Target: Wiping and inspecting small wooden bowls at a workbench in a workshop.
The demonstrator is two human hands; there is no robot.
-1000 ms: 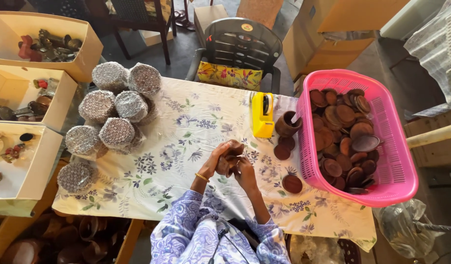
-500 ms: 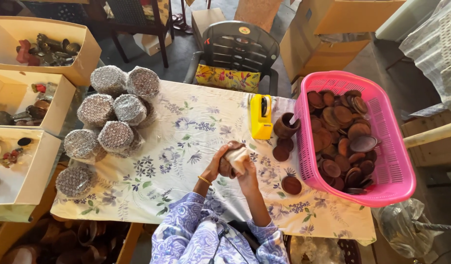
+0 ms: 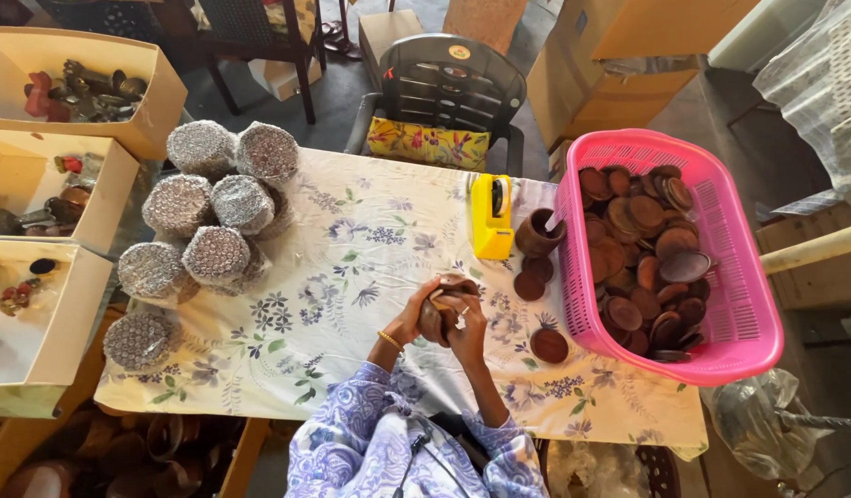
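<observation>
Over the middle of the flowered tablecloth (image 3: 352, 249), my left hand (image 3: 414, 318) and my right hand (image 3: 467, 325) close together around a small dark wooden cup (image 3: 439, 309). A gold bangle sits on my left wrist. My blue patterned sleeves show at the bottom. Just beyond my hands lie loose brown wooden discs (image 3: 536, 277), and another disc (image 3: 548, 346) lies to the right. A wooden cup with a stick in it (image 3: 539, 233) stands next to a yellow tape dispenser (image 3: 491, 216).
A pink plastic basket (image 3: 748, 304) full of brown wooden discs sits at the table's right. Several bubble-wrapped bundles (image 3: 213, 198) are stacked at the left. Cardboard boxes (image 3: 47, 341) of small objects line the left side. A dark plastic chair (image 3: 449, 92) stands behind the table.
My hands stay together over the table's middle, turning the wooden cup between them. Nothing else on the table has moved.
</observation>
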